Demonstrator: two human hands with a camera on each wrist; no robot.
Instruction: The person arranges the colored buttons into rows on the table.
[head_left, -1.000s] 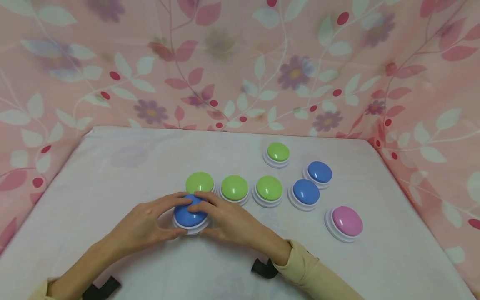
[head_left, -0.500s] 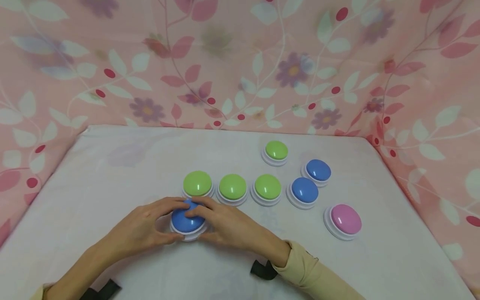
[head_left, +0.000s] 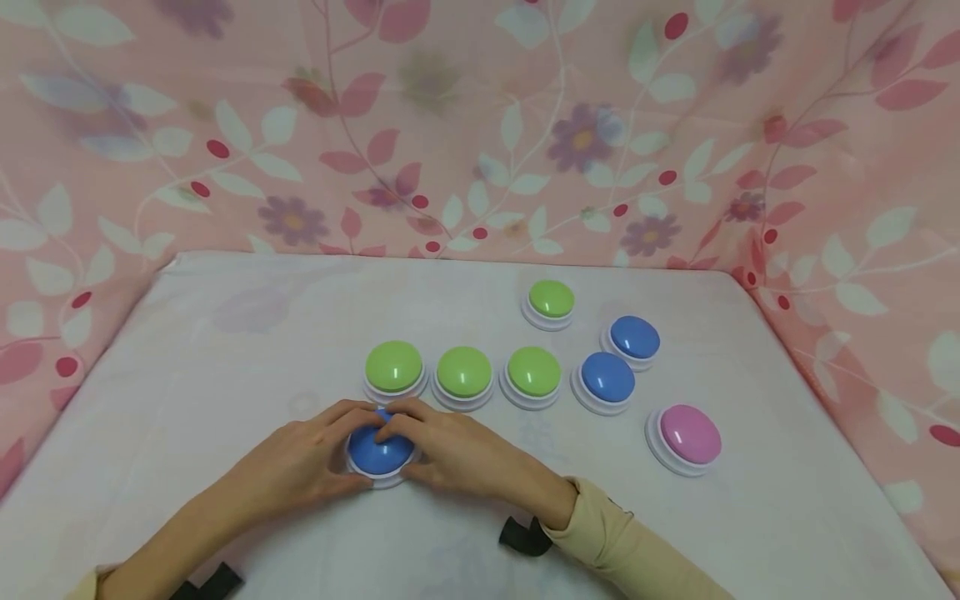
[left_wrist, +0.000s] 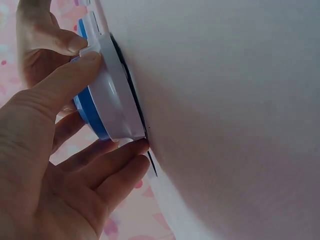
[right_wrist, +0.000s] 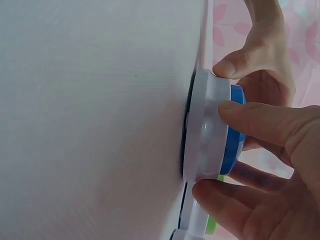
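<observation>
A blue push button (head_left: 378, 454) with a round white base stands in front of the left green button, at the front middle of the cloth. My left hand (head_left: 303, 458) grips its left side, thumb at the near edge and fingers round the far side. From the right, my right hand (head_left: 461, 450) holds the same button, with a finger bent over the blue dome. In the left wrist view the thumb presses on the white base (left_wrist: 117, 100). The right wrist view shows both thumbs on the button's base (right_wrist: 207, 130), its underside right at the cloth.
Behind the hands, a green button (head_left: 393, 367), a second green button (head_left: 464, 372), a third green button (head_left: 534, 372) and a blue button (head_left: 608, 377) form a row. Another green button (head_left: 551, 298) and blue button (head_left: 634, 337) sit farther back. A pink button (head_left: 690, 435) lies right.
Both hands have drawn the blue button toward the front, away from the left green button, which now shows fully. In the last half second it shifted slightly right. The other buttons stay put.
</observation>
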